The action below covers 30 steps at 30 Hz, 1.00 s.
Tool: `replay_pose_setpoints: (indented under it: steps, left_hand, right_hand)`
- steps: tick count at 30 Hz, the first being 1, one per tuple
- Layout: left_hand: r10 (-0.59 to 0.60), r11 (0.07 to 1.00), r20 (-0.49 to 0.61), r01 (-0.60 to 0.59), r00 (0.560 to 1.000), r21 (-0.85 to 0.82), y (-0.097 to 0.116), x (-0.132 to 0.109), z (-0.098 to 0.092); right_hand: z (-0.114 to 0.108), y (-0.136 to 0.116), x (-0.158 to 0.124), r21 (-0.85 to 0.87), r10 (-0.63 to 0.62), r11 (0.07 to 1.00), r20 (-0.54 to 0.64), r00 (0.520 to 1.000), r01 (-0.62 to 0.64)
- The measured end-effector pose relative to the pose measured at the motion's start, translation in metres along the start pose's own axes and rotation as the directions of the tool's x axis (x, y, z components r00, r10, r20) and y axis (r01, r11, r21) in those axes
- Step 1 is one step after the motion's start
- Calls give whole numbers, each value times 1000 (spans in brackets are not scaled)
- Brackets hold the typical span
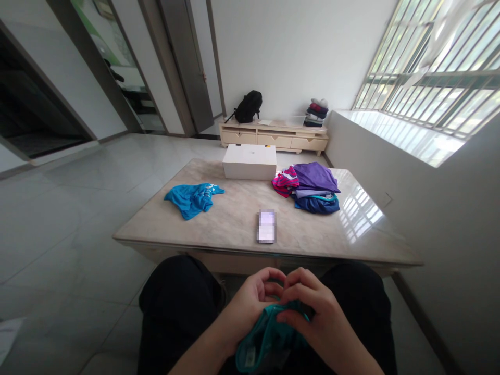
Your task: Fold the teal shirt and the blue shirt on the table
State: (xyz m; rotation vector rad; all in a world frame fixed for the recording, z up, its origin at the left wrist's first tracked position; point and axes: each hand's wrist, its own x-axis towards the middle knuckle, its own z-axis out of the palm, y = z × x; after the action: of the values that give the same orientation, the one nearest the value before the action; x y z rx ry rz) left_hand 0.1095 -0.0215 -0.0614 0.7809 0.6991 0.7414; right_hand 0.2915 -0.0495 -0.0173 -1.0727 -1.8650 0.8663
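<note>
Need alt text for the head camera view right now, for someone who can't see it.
Both hands, left hand and right hand, grip a bunched teal garment over the lap. Ahead, a beige marble table holds a crumpled blue shirt, a white box, a phone and a pile of coloured clothes.

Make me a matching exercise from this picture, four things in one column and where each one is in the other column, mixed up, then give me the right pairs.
Things:
1. teal garment
2. blue shirt
3. white box
4. black backpack

Places:
A. on the low cabinet by the far wall
B. crumpled on the table's left part
C. held in the left hand and right hand, over the lap
D. at the table's far edge

Pairs: 1-C, 2-B, 3-D, 4-A
</note>
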Motion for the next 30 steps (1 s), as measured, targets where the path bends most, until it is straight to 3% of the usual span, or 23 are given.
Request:
replay_pose_setpoints:
  steps: [4, 7, 10, 15, 17, 19, 23, 30]
  left_hand:
    - [-1, 999, -4, 1, 1000, 42, 1, 1, 3]
    - [-36, 997, -55, 39, 998, 71, 9, -6, 6]
    - [59, 985, -128, -37, 990, 168, 17, -21, 2]
    - [196, 883, -34, -162, 980, 441, 12, -40, -10]
    - [297, 791, -100, -185, 950, 583, 8, -40, -13]
    - [427, 704, -142, -229, 893, 673, 7, -37, -18]
    - [619, 600, -157, -334, 770, 727, 14, -35, -26]
    - [675, 546, -134, -369, 725, 753, 24, -33, -21]
  right_hand:
    - [2, 5, -1, -90, -74, 993, 3, 997, 74]
    - [3, 10, -4, -144, -29, 989, -36, 999, 24]
    - [1, 15, -7, -137, 30, 989, -114, 993, -46]
    - [-2, 17, -7, -81, 86, 991, -203, 975, -104]
    - [-3, 18, -6, -64, 102, 991, -218, 971, -119]
    - [-5, 20, -4, -57, 109, 991, -222, 969, -125]
    - [-8, 24, -4, -83, 114, 987, -212, 971, -134]
    - [-13, 27, -4, -95, 101, 987, -255, 962, -129]
